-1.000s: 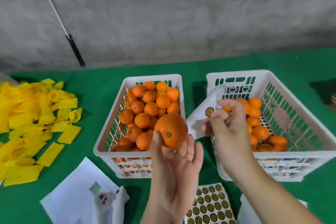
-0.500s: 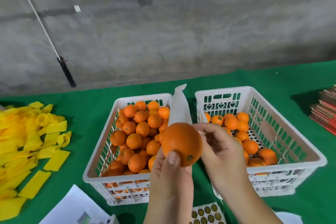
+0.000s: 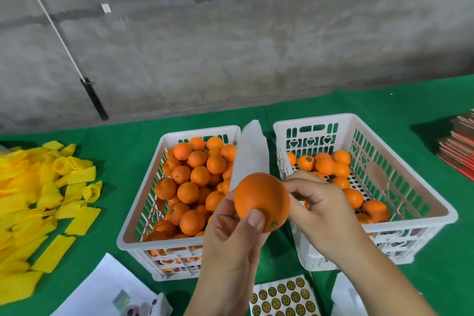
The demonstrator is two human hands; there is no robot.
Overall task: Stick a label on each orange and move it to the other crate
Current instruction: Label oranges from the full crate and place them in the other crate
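Observation:
My left hand [image 3: 230, 241] holds an orange [image 3: 261, 200] up in front of the two white crates, thumb on its near side. My right hand [image 3: 315, 202] is behind and to the right of the orange, fingers curled, pinching a white strip of backing paper [image 3: 252, 154] that sticks up behind the fruit. The left crate [image 3: 139, 236] is heaped with oranges. The right crate [image 3: 436, 202] holds fewer oranges, one with a visible label [image 3: 309, 159]. A sheet of round labels [image 3: 282, 297] lies on the green cloth below my hands.
A pile of yellow foam nets [image 3: 38, 200] covers the left of the green table. White papers [image 3: 107, 290] lie at the front left, a stack of red cards [image 3: 459, 146] at the far right. A grey wall stands behind.
The view tilted up. My right hand brought the backing strip from right of the orange to just behind it, and the strip now stands upright. My left hand turned the orange slightly.

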